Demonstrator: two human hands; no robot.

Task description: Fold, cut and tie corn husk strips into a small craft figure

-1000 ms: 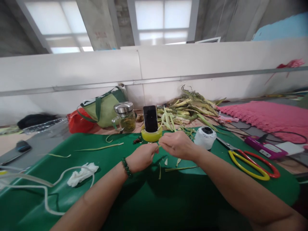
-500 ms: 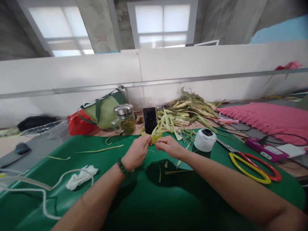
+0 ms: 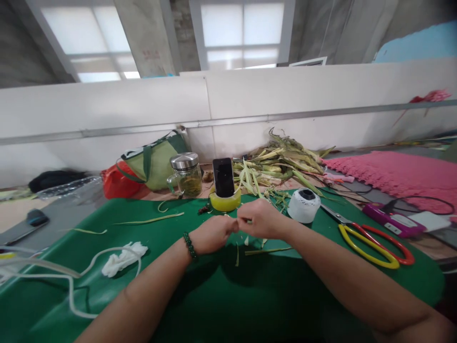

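My left hand [image 3: 213,234], with a green bead bracelet [image 3: 189,245] at the wrist, is closed, its fingertips meeting those of my right hand [image 3: 263,219]. The right one is also closed, thumb against fingers. Whatever is pinched between them is hidden. Just beyond the fingers, a dark phone [image 3: 223,177] stands upright in a yellow tape roll [image 3: 225,202]. Pale husk strips [image 3: 249,178] lie behind the right hand. Beneath both hands, small scraps and a longer strip [image 3: 267,251] rest on the green cloth [image 3: 228,295].
Scissors with red and yellow handles [image 3: 371,245] and a white wrapped spool [image 3: 303,206] lie on the right. A husk pile [image 3: 285,155] and glass jar [image 3: 190,180] stand behind. On the left are crumpled white tissue [image 3: 124,259], a white cable [image 3: 71,295] and a green bag [image 3: 160,164].
Both hands have moved nearer to me, slightly right, and their fingertips have come together. The yellow tape roll, partly covered before, shows more fully now.
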